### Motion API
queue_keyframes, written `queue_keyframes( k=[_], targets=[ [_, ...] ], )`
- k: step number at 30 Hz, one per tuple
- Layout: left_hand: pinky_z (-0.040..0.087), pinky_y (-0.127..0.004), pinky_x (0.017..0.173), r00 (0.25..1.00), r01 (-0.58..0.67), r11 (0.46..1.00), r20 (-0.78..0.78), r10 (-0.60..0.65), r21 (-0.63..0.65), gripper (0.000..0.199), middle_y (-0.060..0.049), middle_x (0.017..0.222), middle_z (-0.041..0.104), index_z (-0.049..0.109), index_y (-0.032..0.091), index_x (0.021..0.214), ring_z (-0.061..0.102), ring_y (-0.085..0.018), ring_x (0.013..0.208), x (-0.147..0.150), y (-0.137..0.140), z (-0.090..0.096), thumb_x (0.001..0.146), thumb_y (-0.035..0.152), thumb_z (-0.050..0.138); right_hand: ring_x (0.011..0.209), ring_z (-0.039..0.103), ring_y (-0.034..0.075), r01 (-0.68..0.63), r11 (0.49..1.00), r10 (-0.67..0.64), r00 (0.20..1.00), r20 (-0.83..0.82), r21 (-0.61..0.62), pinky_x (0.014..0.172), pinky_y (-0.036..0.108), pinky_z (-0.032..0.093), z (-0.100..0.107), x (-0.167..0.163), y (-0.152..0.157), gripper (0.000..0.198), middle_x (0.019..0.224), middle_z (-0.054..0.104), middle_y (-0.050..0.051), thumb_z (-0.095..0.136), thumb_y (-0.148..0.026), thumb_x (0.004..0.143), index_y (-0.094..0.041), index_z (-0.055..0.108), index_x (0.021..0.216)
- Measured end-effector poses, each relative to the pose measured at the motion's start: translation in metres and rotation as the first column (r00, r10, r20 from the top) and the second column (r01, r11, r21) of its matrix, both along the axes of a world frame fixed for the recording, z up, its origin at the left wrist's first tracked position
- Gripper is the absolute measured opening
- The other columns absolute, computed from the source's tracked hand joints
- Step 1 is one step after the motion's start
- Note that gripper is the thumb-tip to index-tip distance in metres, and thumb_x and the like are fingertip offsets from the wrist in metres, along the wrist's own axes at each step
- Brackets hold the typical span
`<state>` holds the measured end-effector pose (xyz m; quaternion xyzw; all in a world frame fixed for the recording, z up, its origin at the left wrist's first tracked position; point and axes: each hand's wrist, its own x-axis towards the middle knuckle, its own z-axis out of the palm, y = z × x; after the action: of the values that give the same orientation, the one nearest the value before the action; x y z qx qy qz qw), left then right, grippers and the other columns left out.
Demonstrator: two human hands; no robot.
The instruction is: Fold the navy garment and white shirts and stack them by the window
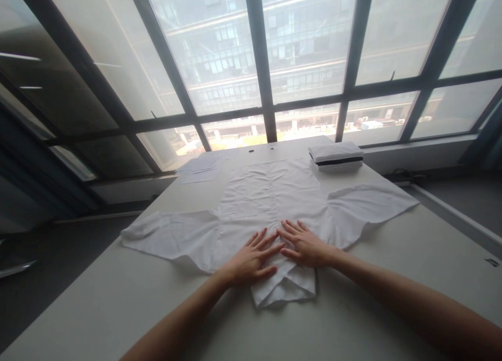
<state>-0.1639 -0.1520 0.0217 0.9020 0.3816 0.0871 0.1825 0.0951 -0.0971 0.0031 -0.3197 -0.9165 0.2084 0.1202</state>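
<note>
A white garment that looks like a shirt (251,194) lies spread on the white table (164,309). Its sleeves stretch out to the left and right, and its near end comes to a folded, collar-like part. My left hand (254,259) rests flat on the cloth near that end, fingers spread. Beside it, my right hand (301,243) also lies flat on the fabric, fingers extended. The fingertips of both hands come close together at the garment's middle line. Neither hand grips the cloth. Creases run across the body of the garment.
A folded stack of white cloth with a dark band (336,156) sits at the table's far right. Thin white sheets (199,169) lie at the far left. Beyond the table stands a large window with dark frames (259,53). A dark curtain (35,162) hangs at left.
</note>
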Motion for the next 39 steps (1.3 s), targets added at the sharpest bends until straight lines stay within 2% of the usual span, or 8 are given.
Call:
queue_keyframes(
  k=[8,17,23,26,29,31,33,39],
  targets=[
    [0.011,-0.058,0.125,1.000,-0.015,1.000,-0.008,0.015,-0.014,0.071,0.000,0.169,0.021,0.036,0.040,0.157,0.009,-0.037,0.156,0.001,-0.001,0.004,0.093,0.056,0.062,0.156,0.006,0.034,-0.067,0.996,0.069,0.997,0.021,-0.066,0.124,0.056,0.004,0.002,0.006,0.006,0.109,0.167,0.012,0.021,0.060,-0.081,0.079,-0.017,0.027,0.162],
    [0.043,-0.044,0.113,0.952,0.024,0.997,0.302,-0.043,0.067,0.034,-0.010,0.135,0.066,0.070,0.027,0.126,0.056,-0.027,0.132,0.021,-0.006,0.019,0.093,0.025,0.061,0.156,0.009,0.036,-0.093,0.991,0.092,0.996,-0.017,-0.091,0.124,0.058,0.004,0.002,0.010,0.010,0.113,0.167,0.013,0.020,0.074,-0.073,0.072,-0.019,0.028,0.161],
    [0.039,-0.048,0.115,0.867,-0.093,0.992,0.482,0.122,-0.085,0.027,-0.010,0.129,0.070,0.075,0.026,0.116,0.057,-0.030,0.130,0.015,-0.003,0.020,0.093,0.032,0.063,0.144,0.043,0.031,0.050,0.964,-0.173,0.861,-0.479,-0.260,0.122,0.056,0.025,0.011,0.003,0.009,0.061,0.153,0.050,0.014,0.059,-0.064,0.091,-0.024,0.064,0.137],
    [0.043,-0.051,0.111,0.549,-0.083,0.891,0.726,0.415,-0.446,0.034,-0.013,0.125,0.071,0.076,0.020,0.112,0.061,-0.033,0.125,0.008,0.011,0.014,0.097,0.044,0.056,0.137,0.052,0.030,-0.102,0.855,-0.324,0.660,-0.678,-0.508,0.117,0.054,0.036,0.015,-0.006,0.013,0.053,0.143,0.061,0.012,0.053,-0.062,0.095,-0.024,0.071,0.126],
    [0.046,-0.050,0.108,0.221,0.204,0.627,0.659,0.719,-0.752,0.044,-0.015,0.132,0.068,0.070,0.016,0.121,0.061,-0.033,0.128,-0.003,0.031,0.006,0.099,0.048,0.050,0.139,0.051,0.028,-0.323,0.629,-0.458,0.580,-0.673,-0.707,0.115,0.053,0.040,0.010,-0.005,0.026,0.055,0.148,0.057,0.011,0.044,-0.063,0.098,-0.024,0.065,0.130],
    [0.047,-0.044,0.108,0.146,0.313,0.477,0.538,0.830,-0.821,0.039,-0.015,0.137,0.064,0.067,0.014,0.124,0.060,-0.030,0.129,-0.013,0.041,0.001,0.099,0.040,0.052,0.136,0.054,0.029,-0.389,0.464,-0.545,0.583,-0.603,-0.796,0.112,0.055,0.042,0.005,0.007,0.042,0.058,0.150,0.054,0.014,0.039,-0.065,0.098,-0.023,0.059,0.135],
    [0.049,-0.039,0.107,0.107,0.331,0.417,0.473,0.875,-0.846,0.032,-0.016,0.140,0.062,0.065,0.012,0.124,0.061,-0.027,0.129,-0.021,0.048,-0.002,0.099,0.030,0.053,0.129,0.060,0.030,-0.408,0.348,-0.638,0.557,-0.532,-0.844,0.109,0.060,0.044,0.000,0.029,0.062,0.061,0.147,0.055,0.018,0.035,-0.065,0.099,-0.022,0.052,0.138],
    [0.047,-0.039,0.110,0.117,0.328,0.434,0.492,0.863,-0.839,0.035,-0.021,0.144,0.057,0.059,0.010,0.131,0.058,-0.028,0.132,-0.026,0.047,-0.005,0.099,0.025,0.055,0.123,0.064,0.025,-0.206,0.456,-0.834,0.242,-0.496,-0.866,0.098,0.056,0.053,-0.005,0.127,0.119,0.044,0.141,0.056,0.020,0.021,-0.050,0.104,-0.022,0.048,0.127]
  ],
)
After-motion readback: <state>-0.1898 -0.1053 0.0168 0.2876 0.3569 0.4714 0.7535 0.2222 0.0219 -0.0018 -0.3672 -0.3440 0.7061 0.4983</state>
